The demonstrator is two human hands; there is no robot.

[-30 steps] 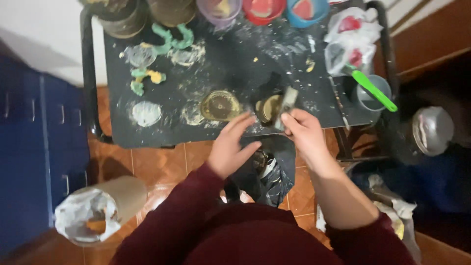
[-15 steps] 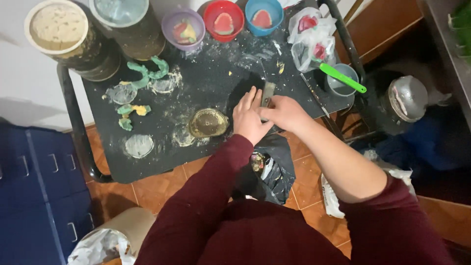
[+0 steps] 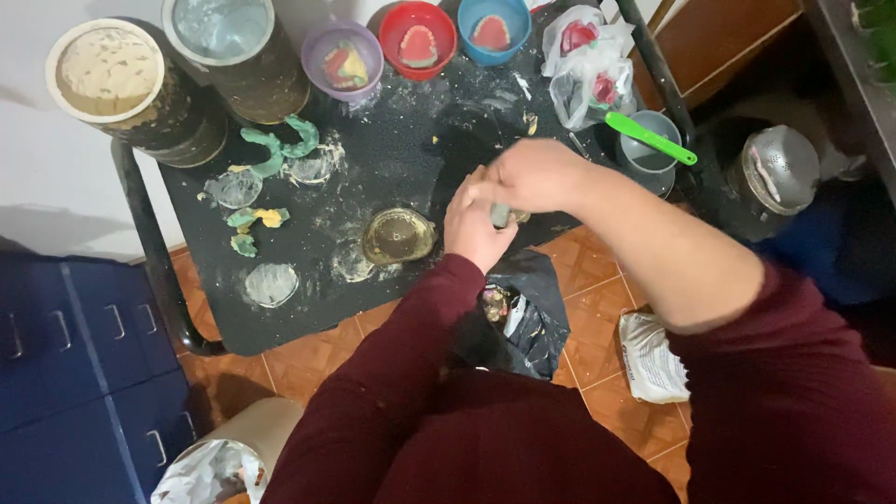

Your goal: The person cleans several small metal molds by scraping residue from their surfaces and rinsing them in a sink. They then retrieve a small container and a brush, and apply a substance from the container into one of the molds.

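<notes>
Over the front edge of a black table (image 3: pixel 373 177), the person's two hands are close together and touching. The left hand (image 3: pixel 476 229) is below, with its fingers curled up. The right hand (image 3: pixel 532 177) is on top of it, closed around a small grey tool (image 3: pixel 501 216). Only a little bit of the tool shows between the hands, so I cannot tell what kind it is or whether the left hand holds something too. Both arms wear dark red sleeves. Just to the left of the hands sits a round yellowish mould (image 3: pixel 398 235) on the table. The table is dusty with white powder and has round white marks on it. Green and yellow soft bits (image 3: pixel 271 149) lie farther left. At the back of the table stand two big tins (image 3: pixel 168 75), a purple bowl (image 3: pixel 343 61), a red bowl (image 3: pixel 417 37) and a blue bowl (image 3: pixel 494 26), each with a pink tooth shape inside. A plastic bag (image 3: pixel 583 65) lies near the right corner. Beside it is a grey cup with a green stick (image 3: pixel 651 138) across it. Under the hands, a black rubbish bag (image 3: pixel 523 317) hangs open over the orange floor tiles. A blue cabinet (image 3: pixel 65 364) stands at the left.
</notes>
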